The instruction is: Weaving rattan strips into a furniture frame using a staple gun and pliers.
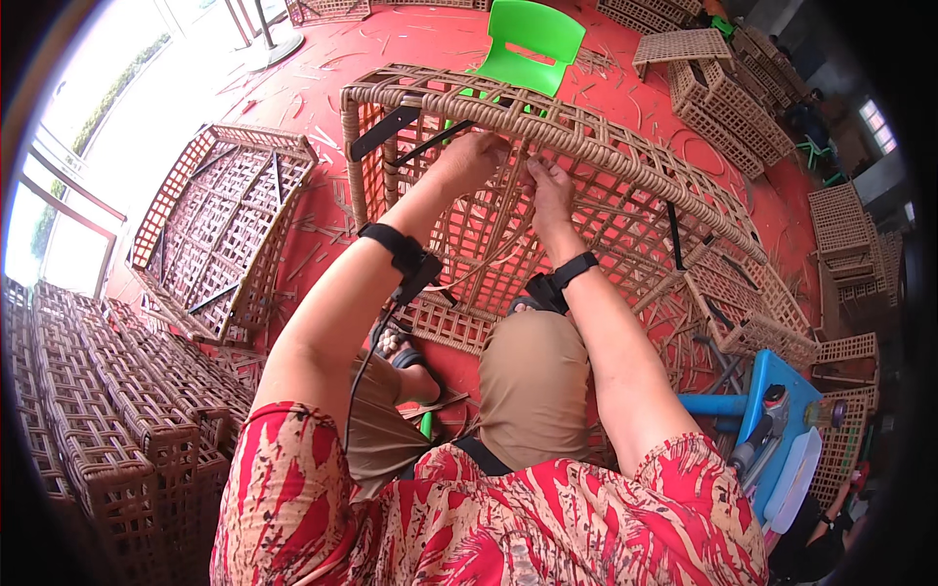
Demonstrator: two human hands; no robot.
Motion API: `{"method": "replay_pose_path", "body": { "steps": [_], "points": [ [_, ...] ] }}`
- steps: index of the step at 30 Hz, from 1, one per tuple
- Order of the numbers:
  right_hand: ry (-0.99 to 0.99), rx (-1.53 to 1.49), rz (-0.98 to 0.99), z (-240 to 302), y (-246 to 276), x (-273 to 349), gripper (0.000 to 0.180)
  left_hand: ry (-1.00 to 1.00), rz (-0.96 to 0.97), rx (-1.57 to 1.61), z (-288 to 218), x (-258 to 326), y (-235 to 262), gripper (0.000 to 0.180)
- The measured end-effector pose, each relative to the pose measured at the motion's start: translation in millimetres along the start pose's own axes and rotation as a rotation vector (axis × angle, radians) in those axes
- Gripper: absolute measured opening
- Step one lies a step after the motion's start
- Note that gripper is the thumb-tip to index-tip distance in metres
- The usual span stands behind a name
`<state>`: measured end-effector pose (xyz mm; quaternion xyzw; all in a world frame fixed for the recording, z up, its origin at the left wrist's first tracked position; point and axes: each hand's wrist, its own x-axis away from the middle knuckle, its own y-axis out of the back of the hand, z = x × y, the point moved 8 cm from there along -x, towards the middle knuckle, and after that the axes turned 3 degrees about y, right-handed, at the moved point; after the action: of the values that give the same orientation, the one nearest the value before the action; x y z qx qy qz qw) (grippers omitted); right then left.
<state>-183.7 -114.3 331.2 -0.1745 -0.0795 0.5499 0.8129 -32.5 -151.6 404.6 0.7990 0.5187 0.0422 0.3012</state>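
Note:
A woven wicker frame point(625, 166) with a thick wrapped rim and an open lattice stands tilted in front of my knees. My left hand point(476, 159) is at the lattice just under the rim, its fingers curled and closed, the tips partly hidden. Close to its right, my right hand point(550, 190) pinches a thin wicker strand point(506, 234) below the rim. Loose lengths of the strand hang and curve down across the lattice. Black flat braces point(383, 134) cross the frame's left corner. Both wrists wear black bands with small devices.
A bright green chair point(532, 44) stands behind the frame. Another woven panel point(220, 230) lies at left, with stacked wicker panels point(107, 391) nearer. On the right, a blue stool point(782, 391) carries tools and a white tray. Wicker scraps litter the red floor point(430, 39).

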Motion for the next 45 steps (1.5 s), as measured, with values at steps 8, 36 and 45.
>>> {"method": "replay_pose_path", "body": {
  "steps": [8, 36, 45],
  "points": [
    [-0.287, -0.145, -0.092, -21.3, -4.7, 3.7, 0.012, 0.338, 0.268, 0.434, 27.6, -25.1, -27.5, 0.035],
    [0.284, 0.786, 0.077, 32.4, -12.6, 3.9, 0.029, -0.397, 1.124, -0.001, -243.6, 255.3, -5.1, 0.045],
    [-0.102, -0.055, 0.163, -24.6, 3.4, 0.8, 0.016, -0.037, 0.157, -0.399, -44.1, 37.2, 13.4, 0.037]
  ]
}}
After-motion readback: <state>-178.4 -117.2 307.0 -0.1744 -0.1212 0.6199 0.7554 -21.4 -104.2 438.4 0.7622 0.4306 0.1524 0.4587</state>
